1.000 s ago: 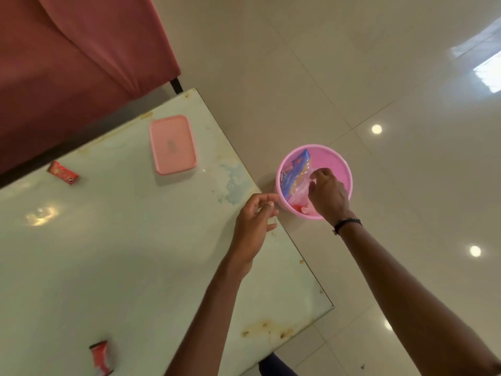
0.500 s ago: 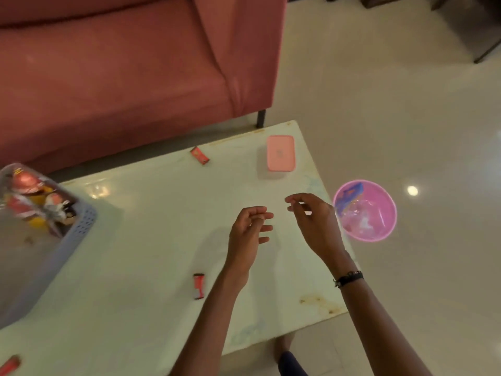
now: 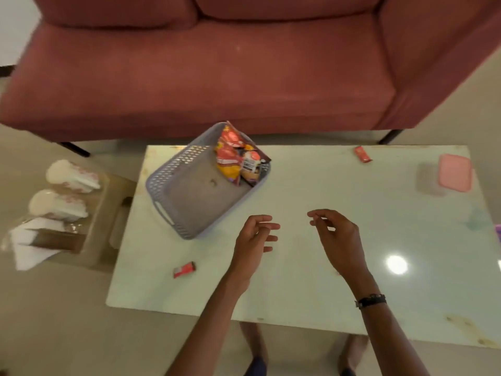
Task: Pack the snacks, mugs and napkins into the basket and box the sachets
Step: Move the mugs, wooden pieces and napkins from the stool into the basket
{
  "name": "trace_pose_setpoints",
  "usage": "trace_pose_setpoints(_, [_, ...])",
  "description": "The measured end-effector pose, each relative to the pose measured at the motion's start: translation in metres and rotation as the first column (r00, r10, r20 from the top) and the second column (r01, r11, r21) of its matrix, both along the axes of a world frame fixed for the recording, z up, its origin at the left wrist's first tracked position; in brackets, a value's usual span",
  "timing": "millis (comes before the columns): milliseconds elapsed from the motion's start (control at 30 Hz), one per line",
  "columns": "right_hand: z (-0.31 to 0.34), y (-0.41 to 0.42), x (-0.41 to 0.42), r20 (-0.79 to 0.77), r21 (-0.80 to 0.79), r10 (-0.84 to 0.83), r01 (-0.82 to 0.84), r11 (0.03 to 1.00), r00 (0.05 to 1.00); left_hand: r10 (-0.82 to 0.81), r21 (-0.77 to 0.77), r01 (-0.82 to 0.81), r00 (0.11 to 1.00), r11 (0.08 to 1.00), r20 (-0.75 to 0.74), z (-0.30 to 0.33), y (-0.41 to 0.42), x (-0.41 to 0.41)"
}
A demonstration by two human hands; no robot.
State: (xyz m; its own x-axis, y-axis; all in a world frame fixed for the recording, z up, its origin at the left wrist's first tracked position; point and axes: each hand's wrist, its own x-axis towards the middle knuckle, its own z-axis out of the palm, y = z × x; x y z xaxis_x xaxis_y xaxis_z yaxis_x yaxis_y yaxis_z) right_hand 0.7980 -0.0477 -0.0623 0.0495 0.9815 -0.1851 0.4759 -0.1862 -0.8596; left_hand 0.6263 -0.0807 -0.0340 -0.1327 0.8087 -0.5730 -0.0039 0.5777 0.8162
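A grey perforated basket point(image 3: 187, 213) sits tilted on the pale table point(image 3: 311, 294), with several snack packets point(image 3: 237, 158) standing in its far corner. One red sachet point(image 3: 185, 269) lies near the table's front left, another red sachet point(image 3: 362, 154) near the back edge. A pink-lidded box point(image 3: 455, 172) rests at the far right. My left hand point(image 3: 253, 240) and my right hand point(image 3: 336, 237) hover over the table's middle, fingers loosely curled and apart, holding nothing. Two white mugs point(image 3: 58, 191) and white napkins point(image 3: 29, 240) lie on a low stool to the left.
A dark pink sofa point(image 3: 217, 63) runs behind the table. The brown stool point(image 3: 95, 226) stands against the table's left end. A sliver of something purple-pink point(image 3: 498, 232) shows at the right frame edge. My feet show beneath the table's front edge.
My right hand has left the pink bucket on the floor and come back over the table. The view has swung left, bringing the basket, stool, mugs and napkins into sight.
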Motion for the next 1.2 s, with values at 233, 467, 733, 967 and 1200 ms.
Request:
trace_pose_setpoints(233, [0.013, -0.009, -0.115, -0.017, 0.039, 0.162, -0.161, 0.986, 0.987, 0.14, 0.024, -0.139, 0.987, 0.99, -0.074, 0.01, -0.023, -0.111])
trace_pose_setpoints(467, [0.013, -0.006, -0.171, -0.002, -0.003, 0.274, -0.274, 0.962, 0.962, 0.286, -0.021, -0.287, 0.957, 0.958, -0.055, 0.004, -0.045, -0.151])
trace_pose_setpoints(733, [0.0, -0.004, -0.211, 0.015, -0.007, 0.394, -0.393, 0.919, 0.919, 0.46, -0.045, -0.461, 0.887, 0.886, -0.035, -0.006, -0.06, -0.185])
trace_pose_setpoints(967, [-0.005, -0.012, -0.285, 0.02, -0.004, 0.517, -0.517, 0.856, 0.856, 0.582, -0.056, -0.583, 0.813, 0.811, -0.027, -0.019, -0.083, -0.243])
trace_pose_setpoints(1200, [-0.033, -0.028, -0.398, 0.014, -0.03, 0.615, -0.615, 0.788, 0.788, 0.654, -0.072, -0.656, 0.755, 0.752, -0.05, -0.038, -0.095, -0.331])
